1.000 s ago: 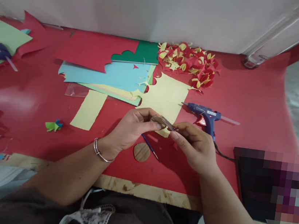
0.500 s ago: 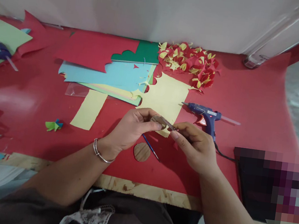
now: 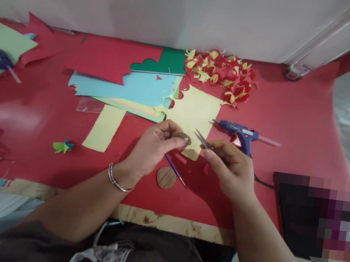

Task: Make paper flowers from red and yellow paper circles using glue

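Over the red tabletop (image 3: 280, 115), in the head view, both forearms are slanting inward from the lower corners, and the hands are nearly meeting near the middle. The left hand (image 3: 155, 147) is turning its back upward, with a metal bracelet (image 3: 118, 182) circling the wrist; its thumb and curled fingers are pinching a round brown disc (image 3: 180, 134) by the near edge, leaving the far part showing. The right hand (image 3: 232, 168) is closing loosely around a pair of small scissors (image 3: 202, 139), thumb lying along the near side, blades pointing toward the disc, slightly parted and not touching it. Beneath both tools a cut yellow sheet (image 3: 197, 108) is lying flat. A second brown disc (image 3: 165, 178) is resting below the hands, beside a thin blue stick (image 3: 176, 172). Just beyond the right hand, a blue glue gun (image 3: 242, 134) is lying on its side, its handle partly hidden.
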Demonstrator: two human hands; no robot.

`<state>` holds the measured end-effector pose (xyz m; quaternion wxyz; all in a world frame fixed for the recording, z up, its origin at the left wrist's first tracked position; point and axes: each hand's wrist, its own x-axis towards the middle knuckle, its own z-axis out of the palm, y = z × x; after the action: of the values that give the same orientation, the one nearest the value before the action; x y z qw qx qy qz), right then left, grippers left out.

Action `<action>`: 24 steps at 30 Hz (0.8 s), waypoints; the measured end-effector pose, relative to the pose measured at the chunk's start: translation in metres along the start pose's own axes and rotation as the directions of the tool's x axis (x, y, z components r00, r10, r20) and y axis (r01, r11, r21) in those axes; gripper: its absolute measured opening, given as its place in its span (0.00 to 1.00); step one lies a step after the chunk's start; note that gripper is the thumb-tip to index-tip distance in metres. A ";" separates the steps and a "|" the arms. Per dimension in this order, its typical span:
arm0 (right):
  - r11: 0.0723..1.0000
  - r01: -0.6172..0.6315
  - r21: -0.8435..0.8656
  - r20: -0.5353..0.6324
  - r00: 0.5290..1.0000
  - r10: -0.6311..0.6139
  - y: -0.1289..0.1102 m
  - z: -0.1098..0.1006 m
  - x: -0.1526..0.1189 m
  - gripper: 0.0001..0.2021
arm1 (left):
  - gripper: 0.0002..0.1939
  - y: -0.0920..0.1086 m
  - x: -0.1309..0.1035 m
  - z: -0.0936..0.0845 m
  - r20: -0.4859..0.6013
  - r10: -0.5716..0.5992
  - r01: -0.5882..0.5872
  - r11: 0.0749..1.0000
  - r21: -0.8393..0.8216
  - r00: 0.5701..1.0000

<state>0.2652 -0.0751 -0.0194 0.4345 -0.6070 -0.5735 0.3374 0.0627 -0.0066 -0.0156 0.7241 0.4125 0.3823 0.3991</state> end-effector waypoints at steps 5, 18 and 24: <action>1.000 0.023 -0.005 -0.003 1.000 -0.023 -0.003 0.001 0.000 0.13 | 0.13 0.000 -0.001 0.002 -0.006 -0.013 0.012 0.998 -0.057 1.000; 0.997 0.063 -0.039 0.035 0.998 -0.061 -0.010 0.003 0.001 0.17 | 0.17 -0.005 0.000 0.003 -0.015 -0.031 0.028 0.988 -0.152 0.999; 0.996 0.071 -0.055 0.052 0.996 -0.068 -0.010 0.003 0.000 0.15 | 0.19 -0.004 -0.001 0.007 -0.022 -0.048 0.041 0.970 -0.240 0.999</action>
<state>0.2583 -0.0751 -0.0116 0.4141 -0.5900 -0.6143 0.3210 0.0693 -0.0108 -0.0166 0.7719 0.3079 0.3507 0.4317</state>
